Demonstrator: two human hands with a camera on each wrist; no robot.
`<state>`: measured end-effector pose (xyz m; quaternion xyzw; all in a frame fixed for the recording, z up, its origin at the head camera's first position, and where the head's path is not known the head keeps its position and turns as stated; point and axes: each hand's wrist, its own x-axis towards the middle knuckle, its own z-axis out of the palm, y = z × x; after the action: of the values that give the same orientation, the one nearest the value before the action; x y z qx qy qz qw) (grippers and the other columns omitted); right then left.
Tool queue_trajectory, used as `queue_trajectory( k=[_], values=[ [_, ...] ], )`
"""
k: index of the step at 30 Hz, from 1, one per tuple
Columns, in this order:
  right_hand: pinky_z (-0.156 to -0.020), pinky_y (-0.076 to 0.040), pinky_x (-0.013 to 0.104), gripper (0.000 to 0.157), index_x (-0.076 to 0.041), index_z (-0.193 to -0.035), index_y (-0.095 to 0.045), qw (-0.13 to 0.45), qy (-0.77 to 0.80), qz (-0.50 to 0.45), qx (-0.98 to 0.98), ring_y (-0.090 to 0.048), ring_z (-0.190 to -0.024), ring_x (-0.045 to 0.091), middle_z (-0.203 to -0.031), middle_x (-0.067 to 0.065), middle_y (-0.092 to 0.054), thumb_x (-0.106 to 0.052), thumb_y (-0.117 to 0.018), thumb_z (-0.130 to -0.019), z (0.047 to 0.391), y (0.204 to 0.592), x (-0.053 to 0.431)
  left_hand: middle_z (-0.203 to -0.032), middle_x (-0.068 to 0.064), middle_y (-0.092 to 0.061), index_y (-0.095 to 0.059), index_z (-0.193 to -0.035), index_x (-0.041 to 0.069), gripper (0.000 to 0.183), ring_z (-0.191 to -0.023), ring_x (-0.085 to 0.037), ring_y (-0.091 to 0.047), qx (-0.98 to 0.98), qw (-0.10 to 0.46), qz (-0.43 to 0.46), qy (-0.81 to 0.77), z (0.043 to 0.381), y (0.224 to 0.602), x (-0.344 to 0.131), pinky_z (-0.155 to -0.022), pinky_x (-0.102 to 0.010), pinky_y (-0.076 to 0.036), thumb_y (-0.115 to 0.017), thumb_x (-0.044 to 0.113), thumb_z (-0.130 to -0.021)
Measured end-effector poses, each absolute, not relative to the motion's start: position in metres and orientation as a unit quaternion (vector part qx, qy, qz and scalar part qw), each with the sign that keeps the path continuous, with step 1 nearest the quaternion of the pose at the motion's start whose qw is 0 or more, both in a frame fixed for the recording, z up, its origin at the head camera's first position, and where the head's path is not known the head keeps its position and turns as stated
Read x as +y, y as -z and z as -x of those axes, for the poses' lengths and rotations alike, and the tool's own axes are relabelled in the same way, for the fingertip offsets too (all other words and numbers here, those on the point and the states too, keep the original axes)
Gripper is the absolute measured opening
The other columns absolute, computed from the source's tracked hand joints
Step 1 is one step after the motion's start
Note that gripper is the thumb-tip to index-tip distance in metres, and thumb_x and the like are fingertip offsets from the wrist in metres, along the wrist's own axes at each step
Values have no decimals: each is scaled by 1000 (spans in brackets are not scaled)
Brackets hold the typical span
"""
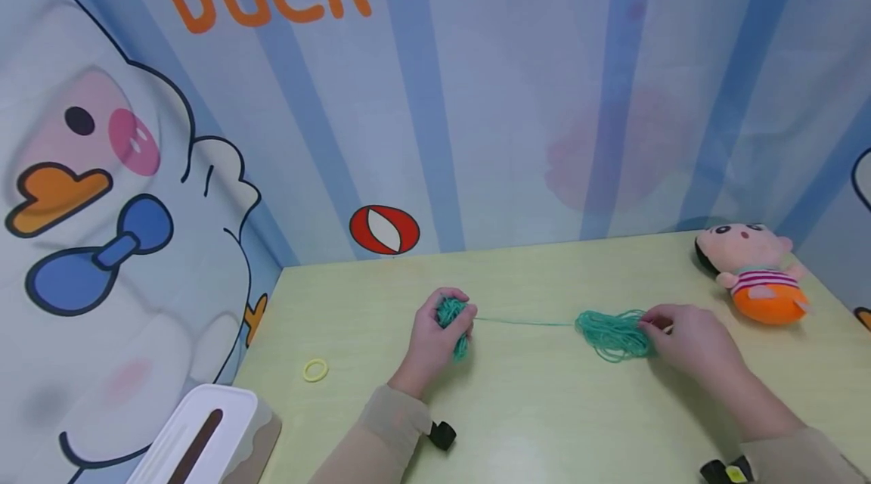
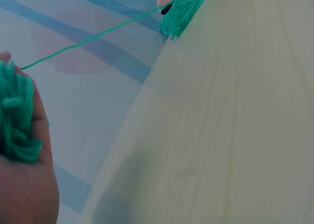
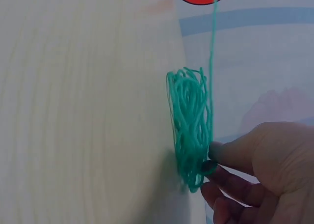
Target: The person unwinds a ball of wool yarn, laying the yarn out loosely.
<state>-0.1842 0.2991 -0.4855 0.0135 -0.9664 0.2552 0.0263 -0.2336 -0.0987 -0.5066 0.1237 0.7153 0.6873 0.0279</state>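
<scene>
My left hand [image 1: 438,333] curls round a small green yarn bundle [image 1: 450,311], which pokes out above and below the fingers; the left wrist view shows its loops [image 2: 17,116] in the palm. One strand of yarn [image 1: 524,322] runs taut from it to a larger, looser green skein [image 1: 612,334] on the right. At that skein's right end my right hand [image 1: 694,336] pinches the yarn between thumb and fingers. In the right wrist view the skein [image 3: 189,121] lies in long loops, its lower end at the fingertips [image 3: 216,150].
A yellow ring [image 1: 315,370] lies on the table [image 1: 531,408] left of the left hand. A white box with a dark slot [image 1: 231,423] stands at the front left corner. A plush doll [image 1: 762,272] sits at the back right, near a duck-printed curtain [image 1: 490,91].
</scene>
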Motion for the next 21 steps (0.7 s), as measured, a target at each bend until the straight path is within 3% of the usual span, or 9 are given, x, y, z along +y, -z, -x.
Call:
queue_trajectory(
  k=[4,7,11,15,18,21],
  values=[
    [-86,-59,62,22,-2,-115,-81,34,-236,-26,-971,-70,-93,39,-113,24,-77,-16,-70,-103,185,478,279,-93,-1,-67,-63,-128,10,29,-80,-19,-66,725,30,-122,-678,233,507,-98,-81,-27,-59,-75,26,-107],
    [-89,-58,65,23,-1,-119,-80,88,-245,-46,-965,-68,-101,46,-120,29,-72,-10,-66,-103,184,472,251,-95,-1,-66,-62,-133,8,35,-82,-19,-66,731,36,-127,-669,233,506,-98,-83,-28,-59,-74,29,-108],
    [-101,-57,67,26,-2,-128,-77,145,-293,-116,-938,-68,-122,50,-131,24,-74,-9,-64,-107,183,467,202,-104,-3,-66,-59,-138,8,41,-87,-20,-66,737,45,-128,-662,233,506,-98,-88,-31,-59,-74,31,-108],
    [-112,-55,62,38,-4,-146,-68,101,-337,-187,-917,-67,-137,42,-141,14,-75,-20,-64,-112,187,467,155,-119,-9,-66,-59,-137,12,36,-94,-22,-68,735,48,-133,-663,233,506,-99,-93,-32,-60,-74,26,-107],
    [-103,-62,53,43,-4,-149,-65,57,-353,-210,-910,-74,-126,34,-132,8,-79,-26,-64,-113,191,467,130,-135,-16,-65,-60,-135,11,34,-103,-24,-68,731,44,-149,-665,233,505,-99,-94,-30,-62,-74,24,-107],
    [-82,-64,35,34,-6,-140,-73,36,-366,-209,-906,-78,-102,20,-113,3,-82,-24,-66,-112,195,467,117,-150,-14,-62,-62,-131,9,32,-118,-22,-66,731,37,-163,-662,233,505,-99,-95,-26,-62,-75,24,-107]
  ],
)
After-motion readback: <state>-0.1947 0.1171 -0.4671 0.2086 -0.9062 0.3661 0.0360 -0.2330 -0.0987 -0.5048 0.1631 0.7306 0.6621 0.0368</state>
